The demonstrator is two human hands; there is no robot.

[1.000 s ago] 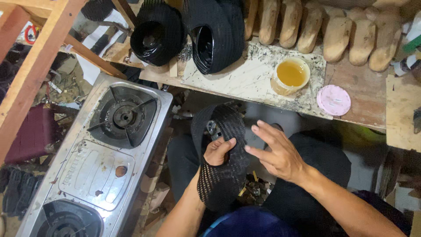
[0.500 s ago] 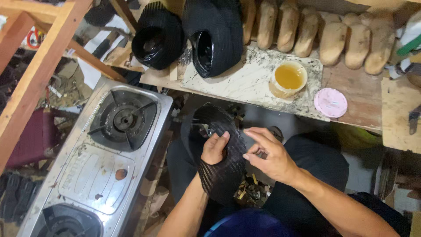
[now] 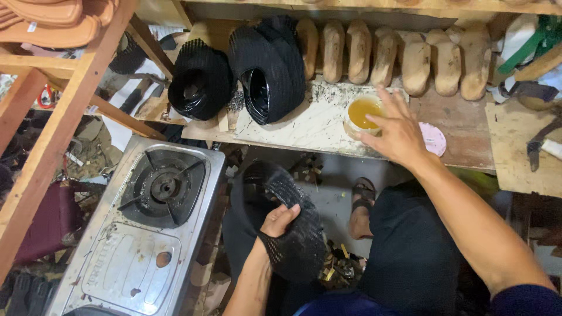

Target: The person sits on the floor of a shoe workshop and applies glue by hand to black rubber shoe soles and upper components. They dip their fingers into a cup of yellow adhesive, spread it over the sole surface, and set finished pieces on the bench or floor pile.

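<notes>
My left hand [image 3: 280,221] grips a black mesh shoe upper [image 3: 291,234] low over my lap, thumb inside its opening. My right hand [image 3: 397,132] is stretched out over the workbench [image 3: 304,126], fingers spread, hovering at the small bowl of yellow glue [image 3: 361,111] and holding nothing. A pink round lid [image 3: 436,139] peeks out just right of that hand. Two more black mesh uppers [image 3: 199,79] [image 3: 272,64] stand on the bench to the left of the bowl.
A row of wooden shoe lasts [image 3: 404,55] lines the back of the bench. A steel gas stove [image 3: 143,234] sits at lower left beside a wooden frame [image 3: 64,111]. Tools lie at far right [image 3: 541,146]. My sandalled foot [image 3: 363,202] rests among scraps below.
My right hand has let go of the mesh upper and reached forward to the glue bowl. My left hand keeps holding the upper in the same place.
</notes>
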